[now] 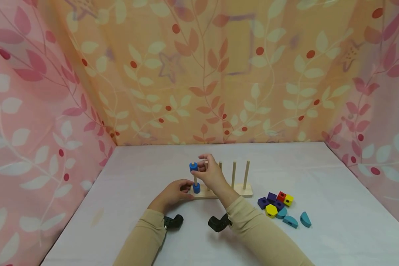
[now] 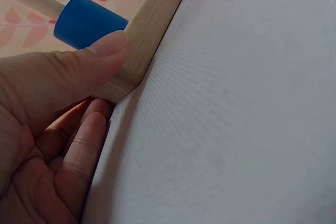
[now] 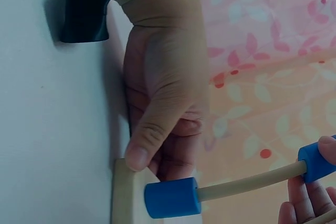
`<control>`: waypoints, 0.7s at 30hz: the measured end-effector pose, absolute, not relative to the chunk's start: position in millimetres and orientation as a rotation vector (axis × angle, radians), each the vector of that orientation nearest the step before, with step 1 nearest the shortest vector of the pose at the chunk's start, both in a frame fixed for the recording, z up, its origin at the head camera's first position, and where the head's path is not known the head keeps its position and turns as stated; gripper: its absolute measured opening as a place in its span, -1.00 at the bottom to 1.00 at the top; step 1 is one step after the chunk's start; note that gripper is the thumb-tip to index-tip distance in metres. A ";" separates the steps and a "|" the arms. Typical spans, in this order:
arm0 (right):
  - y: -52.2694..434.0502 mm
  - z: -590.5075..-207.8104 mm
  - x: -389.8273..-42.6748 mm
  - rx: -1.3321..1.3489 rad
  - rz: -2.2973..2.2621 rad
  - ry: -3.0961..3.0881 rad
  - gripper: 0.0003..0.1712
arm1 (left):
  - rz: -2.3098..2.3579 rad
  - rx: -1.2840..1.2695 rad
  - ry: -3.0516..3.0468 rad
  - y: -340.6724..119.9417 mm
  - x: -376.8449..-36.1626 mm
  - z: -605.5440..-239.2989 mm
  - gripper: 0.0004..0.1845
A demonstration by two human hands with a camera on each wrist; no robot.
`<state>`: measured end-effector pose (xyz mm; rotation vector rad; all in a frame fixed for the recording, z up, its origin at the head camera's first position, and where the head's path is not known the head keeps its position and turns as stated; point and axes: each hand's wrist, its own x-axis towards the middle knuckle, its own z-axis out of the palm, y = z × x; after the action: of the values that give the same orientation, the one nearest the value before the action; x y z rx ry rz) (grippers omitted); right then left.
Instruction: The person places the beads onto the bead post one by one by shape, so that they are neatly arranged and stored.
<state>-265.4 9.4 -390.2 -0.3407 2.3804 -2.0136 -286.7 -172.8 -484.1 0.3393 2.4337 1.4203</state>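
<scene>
A wooden peg board (image 1: 205, 193) with several upright pegs stands mid-table. On its leftmost peg, one blue bead (image 1: 196, 188) sits down at the base. My right hand (image 1: 214, 176) pinches a second blue bead (image 1: 193, 167) near the top of that same peg, whose tip pokes through the bead. My left hand (image 1: 175, 193) grips the left end of the board, thumb on the front edge and fingers behind the end. The left wrist view shows the thumb (image 2: 109, 44) against the wood beside the lower bead (image 2: 89, 23).
Right of the board lies a loose group of shapes: purple blocks (image 1: 263, 203), a red block (image 1: 281, 196), yellow pieces (image 1: 271, 211) and teal half-rounds (image 1: 290, 221). Bare pegs (image 1: 246, 175) rise at the board's right end. Patterned curtains (image 1: 199, 74) surround the white table (image 1: 119, 221).
</scene>
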 end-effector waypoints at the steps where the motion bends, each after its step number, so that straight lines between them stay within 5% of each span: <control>1: 9.6 -391.9 -265.4 -0.335 -2.010 2.375 -0.43 | 1.419 0.347 2.437 -172.7 -286.9 -484.3 -0.44; 9: 8.8 -403.6 -264.5 -0.350 -1.959 2.429 -0.70 | 1.429 0.348 2.435 -172.8 -287.4 -486.2 -0.46; 21: 10.0 -426.2 -265.3 -0.287 -1.890 2.457 -0.72 | 1.402 0.385 2.449 -173.4 -284.9 -480.7 -0.45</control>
<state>-265.3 10.0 -426.2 -0.2869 2.4573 -1.8897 -284.9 -173.4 -480.7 0.3847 2.4491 1.4023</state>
